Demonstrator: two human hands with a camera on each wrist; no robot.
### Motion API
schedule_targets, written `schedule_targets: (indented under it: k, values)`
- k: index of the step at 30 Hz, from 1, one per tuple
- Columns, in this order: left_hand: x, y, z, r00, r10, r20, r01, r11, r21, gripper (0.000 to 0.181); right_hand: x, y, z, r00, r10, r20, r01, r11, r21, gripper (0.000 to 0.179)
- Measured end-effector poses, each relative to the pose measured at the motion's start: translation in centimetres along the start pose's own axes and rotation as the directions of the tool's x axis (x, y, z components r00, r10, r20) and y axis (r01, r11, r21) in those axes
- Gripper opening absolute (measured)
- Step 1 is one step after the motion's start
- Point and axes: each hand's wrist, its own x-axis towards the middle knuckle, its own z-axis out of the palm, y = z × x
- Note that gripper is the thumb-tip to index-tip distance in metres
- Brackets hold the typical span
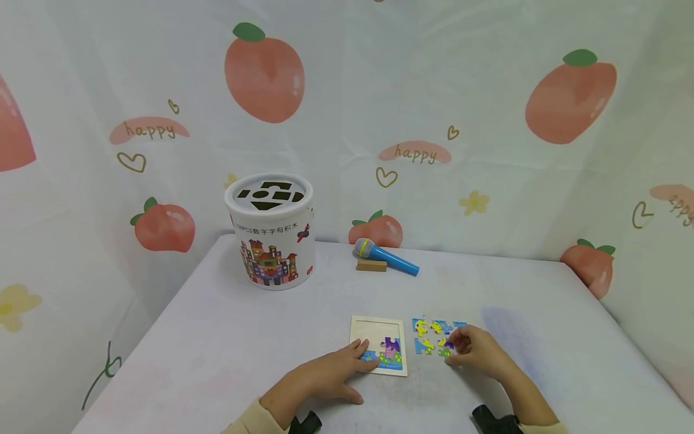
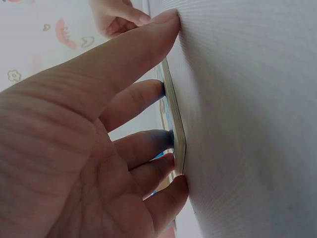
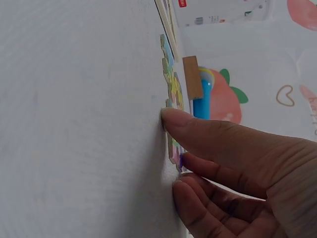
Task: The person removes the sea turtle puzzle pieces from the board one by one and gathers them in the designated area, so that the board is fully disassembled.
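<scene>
My left hand (image 1: 333, 372) rests with spread fingers on the near left part of a wooden puzzle tray (image 1: 376, 328). In the left wrist view, its fingertips lie along the edge of that tray (image 2: 174, 114). Purple, blue and green jigsaw pieces (image 1: 391, 348) are fitted into the tray's lower right, partly covered by the fingers. To the right, my right hand (image 1: 479, 351) pinches a jigsaw piece (image 3: 173, 148) with purple and green on it between thumb and fingers, low at the table. Several loose blue and yellow jigsaw pieces (image 1: 424, 345) lie beside that hand.
A white lidded bucket (image 1: 271, 235) with shaped holes in its top stands at the back left. Behind the tray lie a blue toy microphone (image 1: 394, 260) and a small wooden block (image 1: 371, 266). A fruit-print cloth (image 1: 336, 90) hangs behind the white table (image 1: 260, 337).
</scene>
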Motion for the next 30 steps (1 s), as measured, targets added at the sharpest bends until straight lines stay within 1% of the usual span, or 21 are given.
schedule_targets:
  k: [6, 10, 14, 17, 24, 30]
  values:
    - [0.04, -0.07, 0.04, 1.0, 0.006, -0.003, -0.006, 1.0, 0.006, 0.066, 0.05, 0.25, -0.04, 1.0, -0.022, 0.006, 0.022, 1.0, 0.011, 0.038]
    - [0.03, -0.02, 0.08, 1.0, 0.004, -0.005, -0.004, 1.0, 0.009, 0.066, 0.01, 0.47, -0.16, 0.998, -0.054, 0.018, 0.053, 0.998, 0.019, 0.038]
    - [0.09, 0.06, 0.14, 1.0, -0.002, -0.009, 0.002, 1.0, 0.013, 0.066, -0.15, 0.67, -0.38, 0.992, -0.119, 0.033, 0.119, 0.993, 0.021, 0.038]
    - [0.12, 0.09, 0.17, 1.0, -0.005, -0.011, 0.005, 1.0, 0.013, 0.066, -0.27, 0.69, -0.5, 0.988, -0.147, 0.041, 0.146, 0.989, 0.024, 0.038]
    - [0.11, 0.11, 0.08, 1.0, -0.009, -0.004, 0.009, 1.0, 0.001, 0.065, -0.17, 0.77, -0.52, 0.989, -0.139, 0.049, 0.137, 0.99, 0.035, 0.038]
    - [0.24, -0.03, 0.17, 1.0, -0.007, -0.012, 0.006, 1.0, -0.014, 0.065, -0.08, 0.62, -0.98, 0.981, -0.167, 0.094, 0.164, 0.986, 0.037, 0.039]
